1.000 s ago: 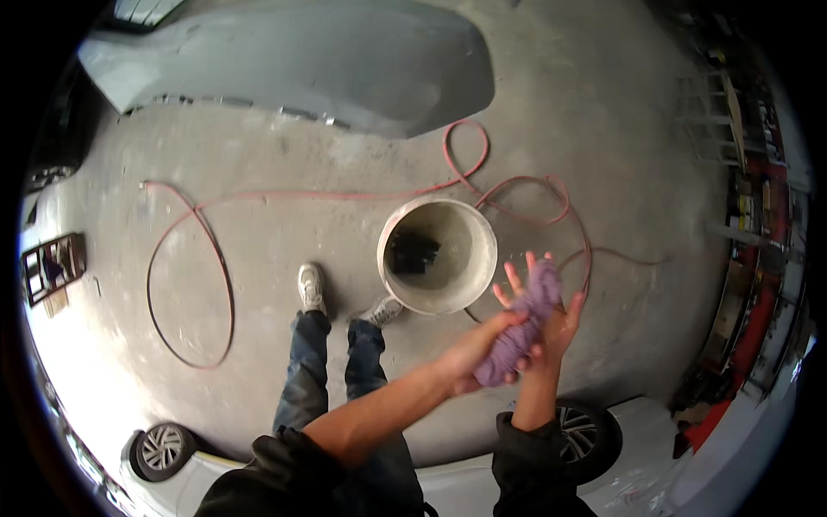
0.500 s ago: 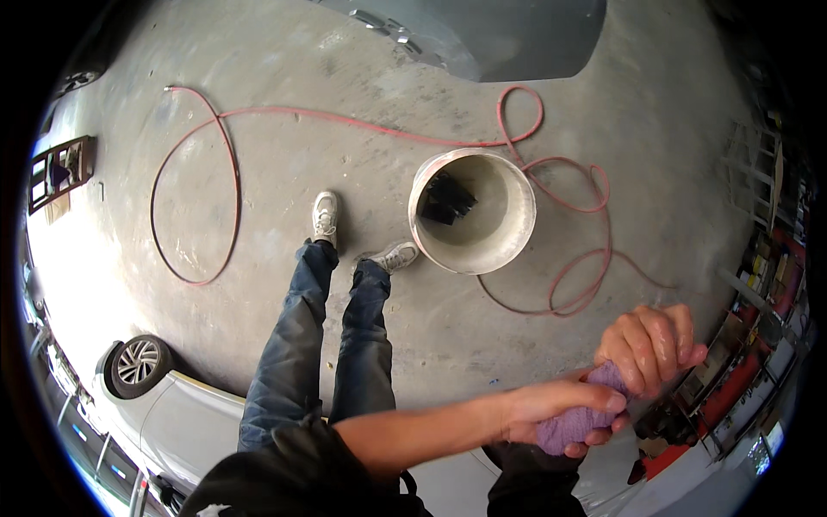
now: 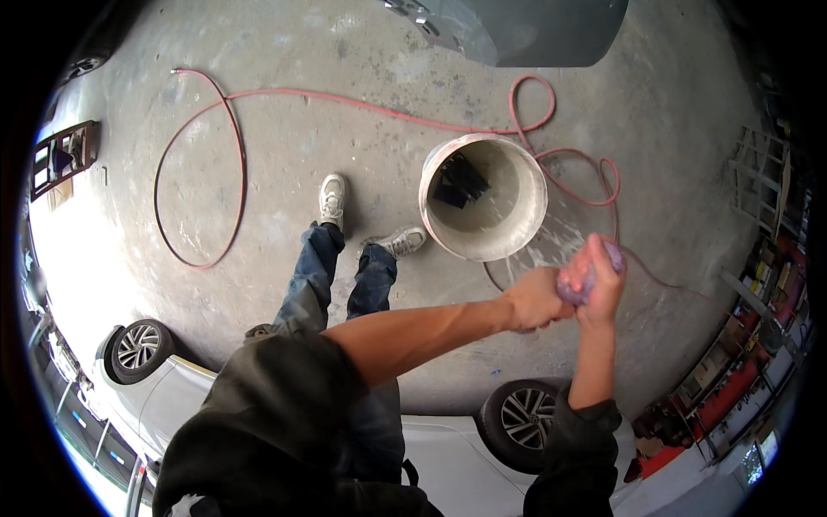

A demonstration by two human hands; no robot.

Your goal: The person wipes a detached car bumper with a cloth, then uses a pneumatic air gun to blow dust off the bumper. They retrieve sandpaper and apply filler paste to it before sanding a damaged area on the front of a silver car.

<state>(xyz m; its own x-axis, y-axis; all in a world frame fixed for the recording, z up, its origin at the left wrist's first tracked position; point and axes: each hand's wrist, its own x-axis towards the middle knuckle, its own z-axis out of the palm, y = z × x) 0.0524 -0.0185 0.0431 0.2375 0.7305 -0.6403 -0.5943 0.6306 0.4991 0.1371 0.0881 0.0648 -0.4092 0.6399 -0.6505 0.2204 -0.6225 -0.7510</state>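
Observation:
Both my hands are closed on a wet purple cloth [image 3: 583, 288], twisted into a tight bundle. My left hand [image 3: 532, 300] grips one end, though its fingers are partly out of sight. Around the other end wraps my right hand [image 3: 603, 280], slightly blurred. Streaks of water [image 3: 560, 241] fly off beside the cloth, near a round whitish bucket [image 3: 527, 194] on the floor. Inside the bucket lie dark, flat black pieces [image 3: 461, 181], which I cannot identify.
A red hose [image 3: 345, 101] loops over the concrete floor [image 3: 284, 172] and behind the bucket. A light-coloured car [image 3: 448, 448] stands close below my arms. A grey panel [image 3: 534, 30] lies at the far side. Cluttered shelves [image 3: 732, 336] line the right.
My hands have moved away from me toward the bucket with the cloth, and my right forearm has come into view. Water now sprays from the cloth, which is more tightly enclosed.

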